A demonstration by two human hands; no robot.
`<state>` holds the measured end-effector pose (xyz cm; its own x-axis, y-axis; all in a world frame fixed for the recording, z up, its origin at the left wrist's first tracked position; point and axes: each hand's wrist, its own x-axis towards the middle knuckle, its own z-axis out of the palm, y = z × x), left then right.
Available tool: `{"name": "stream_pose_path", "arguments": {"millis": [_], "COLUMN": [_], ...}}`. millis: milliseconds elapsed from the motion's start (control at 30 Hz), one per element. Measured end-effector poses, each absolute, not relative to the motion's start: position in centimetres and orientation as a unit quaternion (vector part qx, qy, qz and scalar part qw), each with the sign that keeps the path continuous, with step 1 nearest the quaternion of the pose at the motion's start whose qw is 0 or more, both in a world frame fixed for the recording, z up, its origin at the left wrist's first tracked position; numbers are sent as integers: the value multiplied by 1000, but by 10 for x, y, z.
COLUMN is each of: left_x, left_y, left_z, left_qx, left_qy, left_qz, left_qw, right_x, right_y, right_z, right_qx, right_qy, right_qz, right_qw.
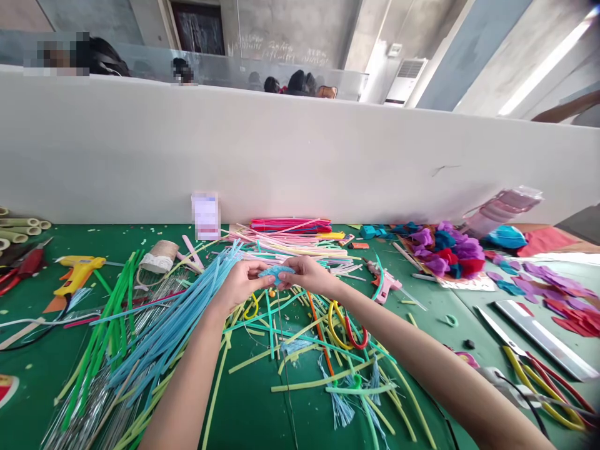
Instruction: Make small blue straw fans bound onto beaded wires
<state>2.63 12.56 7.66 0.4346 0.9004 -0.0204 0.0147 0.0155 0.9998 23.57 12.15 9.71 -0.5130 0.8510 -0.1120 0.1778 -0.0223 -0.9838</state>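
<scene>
Between my left hand [240, 284] and my right hand [309, 275] is a small light-blue fuzzy piece [276, 274], which looks like shaped pipe cleaner. The fingertips of both hands pinch it from either side, above the middle of the table. A thin dark wire or cord [281, 350] hangs down below it. Just left of my left hand lies a thick bundle of blue pipe cleaners [187, 319]. Yellow-and-red handled scissors [338, 328] lie below my right hand, partly covered by loose pipe cleaners. Blue tassels [340, 406] rest nearer to me.
Left are a yellow glue gun [77, 272], a twine spool [162, 255] and green pipe cleaners [122, 306]. A pink glue gun [385, 281], felt flowers [450, 250], large scissors [525, 362] and a pink bottle [506, 209] stand or lie right. A white partition [300, 150] closes the back.
</scene>
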Motion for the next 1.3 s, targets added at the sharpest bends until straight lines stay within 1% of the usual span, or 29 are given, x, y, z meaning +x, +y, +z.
{"name": "stream_pose_path", "arguments": {"millis": [200,433,533,767,1000,1133,1200,1300], "left_x": [22,22,25,26,31,29,25,13], "left_y": [125,126,127,126,129,127,126,126], "left_z": [75,77,76,75,68,73,79,88], "left_qx": [556,563,546,533,527,516,521,521], "left_qy": [392,397,404,403,409,417,433,468], "left_qz": [338,373,386,370,407,388,393,427], "left_qw": [650,621,624,646,624,640,622,572], "right_x": [236,233,232,233,229,233,240,253], "right_y": [121,120,121,117,112,112,113,113], "right_z": [96,92,88,89,85,85,91,103], "right_qx": [-411,-405,-409,-408,-408,-420,-431,-445], "right_qy": [-607,-582,-575,-549,-527,-513,-495,-435], "right_qz": [617,633,631,647,654,658,650,629], "right_qw": [286,310,322,337,357,358,384,466]}}
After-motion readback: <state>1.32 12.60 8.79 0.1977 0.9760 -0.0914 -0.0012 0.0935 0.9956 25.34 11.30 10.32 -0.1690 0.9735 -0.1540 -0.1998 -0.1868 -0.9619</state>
